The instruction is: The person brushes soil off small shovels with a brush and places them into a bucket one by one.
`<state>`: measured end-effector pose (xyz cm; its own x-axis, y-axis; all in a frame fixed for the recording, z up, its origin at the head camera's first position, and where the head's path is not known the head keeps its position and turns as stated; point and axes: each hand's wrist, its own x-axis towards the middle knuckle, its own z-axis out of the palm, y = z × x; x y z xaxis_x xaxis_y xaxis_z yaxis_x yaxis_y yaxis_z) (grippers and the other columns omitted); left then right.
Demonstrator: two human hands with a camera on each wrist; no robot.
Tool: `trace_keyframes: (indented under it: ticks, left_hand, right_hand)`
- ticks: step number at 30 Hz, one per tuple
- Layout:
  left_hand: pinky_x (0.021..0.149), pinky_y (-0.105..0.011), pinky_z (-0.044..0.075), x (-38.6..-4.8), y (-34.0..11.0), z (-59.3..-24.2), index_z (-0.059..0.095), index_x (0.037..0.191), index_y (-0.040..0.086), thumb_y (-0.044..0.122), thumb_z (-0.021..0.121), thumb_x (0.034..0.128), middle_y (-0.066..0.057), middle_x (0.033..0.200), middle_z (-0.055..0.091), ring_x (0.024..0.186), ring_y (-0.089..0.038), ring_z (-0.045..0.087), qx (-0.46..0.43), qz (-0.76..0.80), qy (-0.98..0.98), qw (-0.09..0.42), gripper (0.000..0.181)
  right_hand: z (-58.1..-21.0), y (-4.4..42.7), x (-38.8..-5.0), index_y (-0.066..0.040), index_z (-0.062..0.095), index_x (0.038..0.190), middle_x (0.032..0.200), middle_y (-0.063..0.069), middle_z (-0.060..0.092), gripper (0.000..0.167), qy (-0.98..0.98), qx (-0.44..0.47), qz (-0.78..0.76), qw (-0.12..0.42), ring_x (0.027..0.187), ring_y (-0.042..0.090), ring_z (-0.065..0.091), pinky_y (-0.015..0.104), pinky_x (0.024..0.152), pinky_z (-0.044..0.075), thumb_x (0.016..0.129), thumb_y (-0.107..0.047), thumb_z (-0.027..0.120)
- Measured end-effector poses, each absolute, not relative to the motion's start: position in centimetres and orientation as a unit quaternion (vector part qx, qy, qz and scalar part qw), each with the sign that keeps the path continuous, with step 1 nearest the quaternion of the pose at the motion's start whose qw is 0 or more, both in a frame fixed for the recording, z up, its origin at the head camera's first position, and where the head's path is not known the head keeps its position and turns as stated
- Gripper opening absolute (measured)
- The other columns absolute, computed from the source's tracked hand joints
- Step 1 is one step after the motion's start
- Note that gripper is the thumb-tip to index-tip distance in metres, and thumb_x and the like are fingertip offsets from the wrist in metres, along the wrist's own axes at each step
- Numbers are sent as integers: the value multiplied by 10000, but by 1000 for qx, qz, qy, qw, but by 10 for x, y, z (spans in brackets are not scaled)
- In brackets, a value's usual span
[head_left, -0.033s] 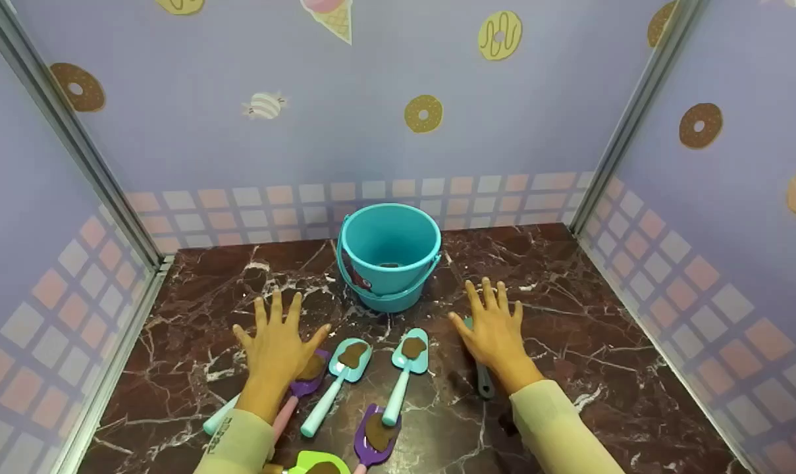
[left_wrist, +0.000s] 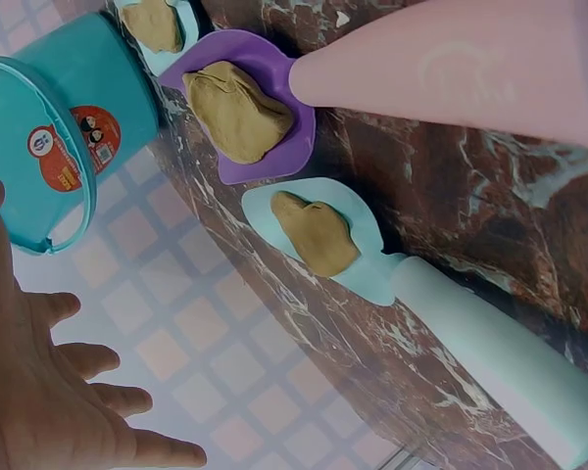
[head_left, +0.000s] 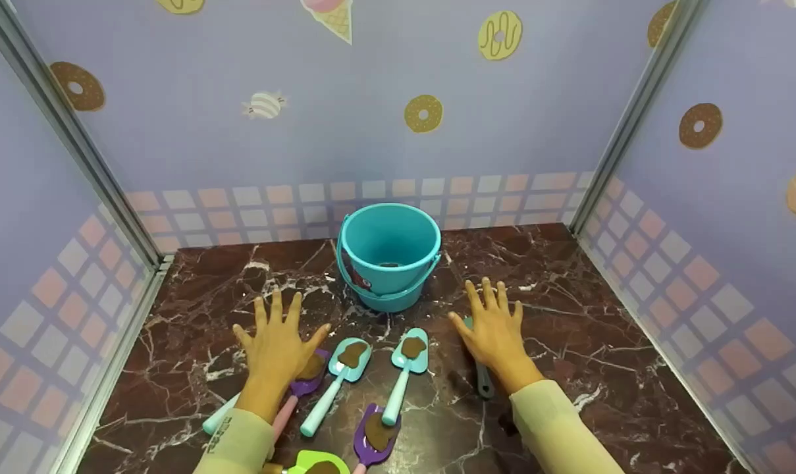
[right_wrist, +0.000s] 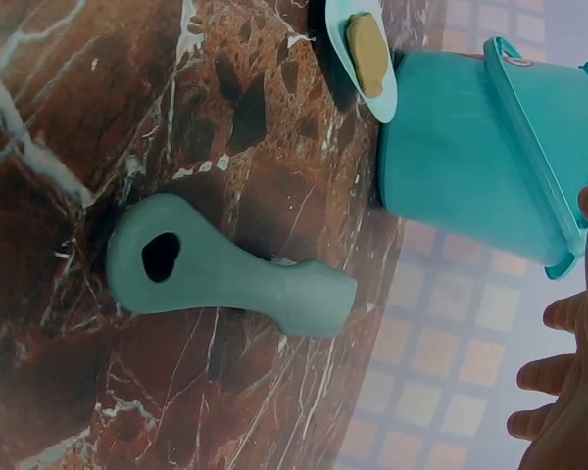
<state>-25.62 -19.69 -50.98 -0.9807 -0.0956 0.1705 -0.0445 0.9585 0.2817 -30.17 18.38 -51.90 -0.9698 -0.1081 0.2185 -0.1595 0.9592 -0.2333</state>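
My left hand is spread with its fingers straight, above a purple toy shovel and a pale blue shovel, both partly covered by it in the head view. Each carries a brown clay-like lump. My right hand, also spread, is over a dark green handled tool, whose far end is mostly hidden. Neither hand holds anything. Between and beyond them stands an upright turquoise bucket, its handle hanging down in front. Something small and dark, hard to make out, lies inside it.
Two light blue shovels with brown lumps lie between the hands. Nearer are another purple shovel and a lime green one, cut off by the frame. Patterned walls enclose the dark marbled tabletop on three sides.
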Motion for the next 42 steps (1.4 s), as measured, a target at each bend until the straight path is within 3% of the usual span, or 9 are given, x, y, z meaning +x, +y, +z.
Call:
trace_keyframes:
  ticks: [17, 21, 25, 27, 29, 32, 35, 39, 42]
  left_hand:
    - [1039, -846, -46, -256, -202, -519, 236, 1623, 216, 785, 434, 912, -183, 1687, 71, 1531, -478, -10, 40, -134, -986, 93, 932]
    - [1051, -839, -38, -254, -203, -517, 230, 1624, 208, 798, 421, 907, -210, 1680, 83, 1526, -492, 25, 44, -137, -986, 83, 948]
    - [1077, -822, 79, -248, -204, -512, 262, 1614, 173, 803, 409, 907, -273, 1633, 215, 1483, -522, 200, 47, -138, -986, 79, 958]
    - [1065, -799, 209, -244, -204, -508, 316, 1592, 146, 781, 433, 915, -293, 1569, 336, 1419, -522, 333, 48, -137, -986, 86, 935]
    - [1001, -757, 354, -237, -206, -506, 391, 1550, 107, 750, 464, 926, -302, 1472, 450, 1314, -513, 461, 47, -136, -985, 99, 899]
    - [821, -663, 511, -227, -209, -502, 493, 1459, 47, 691, 514, 942, -297, 1311, 568, 1109, -485, 606, 44, -135, -983, 119, 827]
    - [676, -591, 550, -218, -213, -500, 563, 1353, 5, 647, 547, 951, -282, 1208, 620, 928, -451, 662, 40, -137, -981, 129, 758]
    - [629, -533, 553, -205, -218, -499, 587, 1299, -13, 660, 528, 955, -258, 1147, 649, 816, -408, 671, 43, -136, -982, 125, 759]
    - [644, -534, 558, -195, -224, -499, 583, 1314, -17, 678, 494, 961, -259, 1143, 657, 821, -409, 678, 47, -139, -982, 118, 784]
  right_hand:
    - [-524, 181, -303, -250, 220, 1627, 1686, 140, 152, 827, -985, 73, 125, 96, 1548, 414, 99, 743, 1145, 107, 972, -746, 317]
    - [-524, 182, -303, -187, 267, 1615, 1617, 209, 311, 811, -983, 69, 123, 114, 1483, 444, 281, 718, 1110, 253, 989, -683, 402]
    - [-525, 187, -299, -37, 368, 1532, 1269, 278, 594, 754, -982, 42, 128, 131, 1106, 457, 618, 612, 869, 512, 1001, -551, 518]
    - [-528, 190, -297, 31, 438, 1446, 1077, 271, 653, 695, -984, 26, 124, 126, 893, 444, 672, 580, 724, 550, 1001, -491, 555]
    - [-534, 193, -294, 61, 523, 1310, 965, 255, 671, 606, -986, 12, 117, 115, 795, 439, 682, 572, 651, 554, 999, -457, 575]
    - [-544, 195, -290, 66, 595, 1133, 888, 246, 674, 523, -990, -4, 102, 97, 746, 451, 680, 578, 589, 545, 983, -435, 608]
    - [-556, 194, -285, 75, 600, 1076, 905, 259, 670, 534, -991, -19, 102, 81, 773, 468, 679, 592, 597, 546, 949, -441, 655]
    - [-571, 191, -280, 109, 582, 1083, 929, 290, 663, 567, -991, -28, 111, 65, 813, 488, 678, 614, 649, 553, 903, -408, 726]
    - [-581, 188, -276, 104, 596, 1024, 894, 281, 665, 477, -991, -26, 113, 64, 800, 487, 685, 616, 641, 553, 891, -328, 749]
